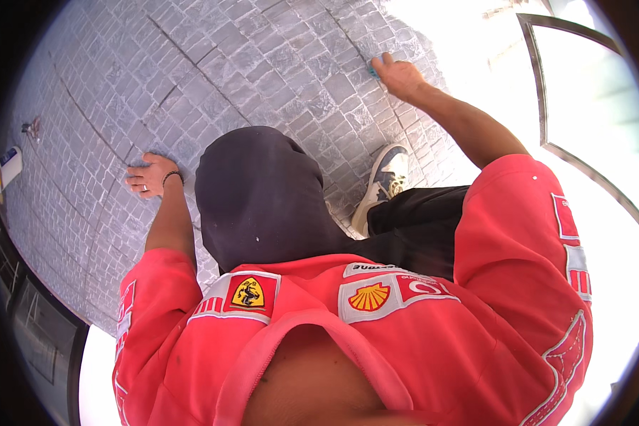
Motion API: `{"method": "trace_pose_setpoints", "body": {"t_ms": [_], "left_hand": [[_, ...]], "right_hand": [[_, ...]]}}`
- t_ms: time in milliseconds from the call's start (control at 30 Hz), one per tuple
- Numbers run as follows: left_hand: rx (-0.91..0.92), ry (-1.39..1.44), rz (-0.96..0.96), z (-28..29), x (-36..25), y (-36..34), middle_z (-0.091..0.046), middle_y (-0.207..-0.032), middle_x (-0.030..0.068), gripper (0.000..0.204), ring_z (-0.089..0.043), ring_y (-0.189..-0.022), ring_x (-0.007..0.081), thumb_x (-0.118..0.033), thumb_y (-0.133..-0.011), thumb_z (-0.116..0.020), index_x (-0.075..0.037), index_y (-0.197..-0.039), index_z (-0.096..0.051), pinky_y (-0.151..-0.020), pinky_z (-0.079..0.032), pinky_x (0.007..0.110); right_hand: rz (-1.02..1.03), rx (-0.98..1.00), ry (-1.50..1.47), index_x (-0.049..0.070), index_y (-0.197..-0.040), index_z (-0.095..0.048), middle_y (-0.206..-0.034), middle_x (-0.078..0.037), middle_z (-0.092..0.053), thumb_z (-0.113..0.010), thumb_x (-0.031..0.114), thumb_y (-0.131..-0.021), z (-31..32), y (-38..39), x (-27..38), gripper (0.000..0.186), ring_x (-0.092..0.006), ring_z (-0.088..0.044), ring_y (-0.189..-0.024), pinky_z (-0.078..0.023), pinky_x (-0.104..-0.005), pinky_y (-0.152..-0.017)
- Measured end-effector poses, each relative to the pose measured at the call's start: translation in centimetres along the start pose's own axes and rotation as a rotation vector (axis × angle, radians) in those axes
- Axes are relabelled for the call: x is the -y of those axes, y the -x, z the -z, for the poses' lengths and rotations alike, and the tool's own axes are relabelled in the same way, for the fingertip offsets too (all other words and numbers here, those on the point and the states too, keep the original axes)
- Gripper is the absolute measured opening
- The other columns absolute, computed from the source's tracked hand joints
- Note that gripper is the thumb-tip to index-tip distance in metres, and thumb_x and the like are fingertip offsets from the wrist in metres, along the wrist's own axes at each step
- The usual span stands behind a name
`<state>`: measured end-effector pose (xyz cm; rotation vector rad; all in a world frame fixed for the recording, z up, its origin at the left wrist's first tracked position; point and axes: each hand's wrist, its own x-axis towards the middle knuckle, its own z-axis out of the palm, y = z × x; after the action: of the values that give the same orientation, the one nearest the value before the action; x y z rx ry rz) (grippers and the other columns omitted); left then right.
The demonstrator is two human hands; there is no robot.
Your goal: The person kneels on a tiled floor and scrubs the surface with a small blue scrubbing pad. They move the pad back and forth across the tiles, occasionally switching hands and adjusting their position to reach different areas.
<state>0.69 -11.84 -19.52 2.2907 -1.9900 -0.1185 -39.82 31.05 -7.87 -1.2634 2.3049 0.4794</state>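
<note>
A: In the head view, the only one, what is the left hand (pixel 148 175) doing?

B: It is spread palm-down against the grey paving (pixel 213 85), fingers apart, with nothing visible in its grasp. There is a ring (pixel 145 188) on one finger and a dark bracelet (pixel 169 176) at the wrist.

A: And the right hand (pixel 401 77)?

B: Reaching far out to the upper right, fingers curled around a small teal object (pixel 373 70). Only a sliver shows past the fingers, low over the paving, so I can't tell exactly what it is or whether it touches the stones.

A: What lies between the hands?

B: A bent knee in black trousers (pixel 419 220), and a grey-and-cream sneaker (pixel 389 174) on the paving, nearer the right hand. The person wears a red shirt (pixel 419 355) with sewn patches.

A: Anything farther off?

B: At the far left, a white container (pixel 10 167) with a yellow part, and just above it a small shiny object (pixel 31 128), too small to identify. A dark-framed glass panel (pixel 589 92) stands at the upper right.
</note>
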Motion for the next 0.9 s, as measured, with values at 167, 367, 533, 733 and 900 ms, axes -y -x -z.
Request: {"method": "trace_pose_setpoints", "body": {"t_ms": [167,367,533,733,900], "left_hand": [[-0.064,-0.015,-0.01,-1.6,0.5,-0.8,-0.016,-0.165,0.017,0.075,-0.014,-0.151,0.0349,-0.056,-0.098,-0.025,-0.011,-0.158,-0.022,-0.12,-0.011,0.053],[0.272,-0.68,-0.224,2.8,-1.6,-1.2,-0.028,-0.159,0.0184,0.069,-0.025,-0.148,0.0322,-0.046,-0.098,-0.044,-0.016,-0.158,-0.024,-0.114,-0.025,0.052],[0.685,-0.753,-0.535,8.4,-2.6,0.3,-0.038,-0.154,0.0189,0.068,-0.035,-0.143,0.0308,-0.042,-0.098,-0.051,-0.014,-0.156,-0.029,-0.111,-0.032,0.049],[1.043,-0.51,-0.559,10.4,2.0,2.4,-0.043,-0.149,0.0186,0.066,-0.04,-0.138,0.0292,-0.041,-0.097,-0.052,-0.013,-0.153,-0.033,-0.109,-0.035,0.047],[1.207,-0.408,-0.472,10.7,2.8,4.8,-0.047,-0.145,0.0184,0.064,-0.044,-0.135,0.0278,-0.041,-0.097,-0.054,-0.012,-0.151,-0.037,-0.108,-0.038,0.045]], "right_hand": [[-0.291,-0.115,-0.197,0.003,-0.133,-0.044,-0.111,-0.021,-0.06,-0.057,0.012,-0.094,1.5,1.7,-16.6,0.042,-0.0365,-0.068,-0.09,-0.055,-0.0481,-0.081],[-0.522,-0.403,-0.378,0.004,-0.139,-0.041,-0.116,-0.02,-0.057,-0.057,0.02,-0.097,-3.3,3.9,-4.1,0.048,-0.0349,-0.063,-0.103,-0.053,-0.0473,-0.091],[0.637,-0.288,-0.22,0.009,-0.149,-0.038,-0.144,-0.021,-0.043,-0.063,0.026,-0.094,-6.4,5.7,7.1,0.063,-0.0368,-0.06,-0.109,-0.052,-0.0455,-0.095],[-0.692,-0.439,-0.452,0.005,-0.135,-0.042,-0.132,-0.024,-0.05,-0.06,0.024,-0.094,-6.4,3.6,-16.6,0.049,-0.0405,-0.06,-0.112,-0.052,-0.0487,-0.091],[-0.568,-0.575,-0.559,-0.007,-0.136,-0.042,-0.118,-0.027,-0.053,-0.058,0.014,-0.091,-6.0,3.6,-13.2,0.053,-0.039,-0.063,-0.101,-0.054,-0.0448,-0.086]]}}
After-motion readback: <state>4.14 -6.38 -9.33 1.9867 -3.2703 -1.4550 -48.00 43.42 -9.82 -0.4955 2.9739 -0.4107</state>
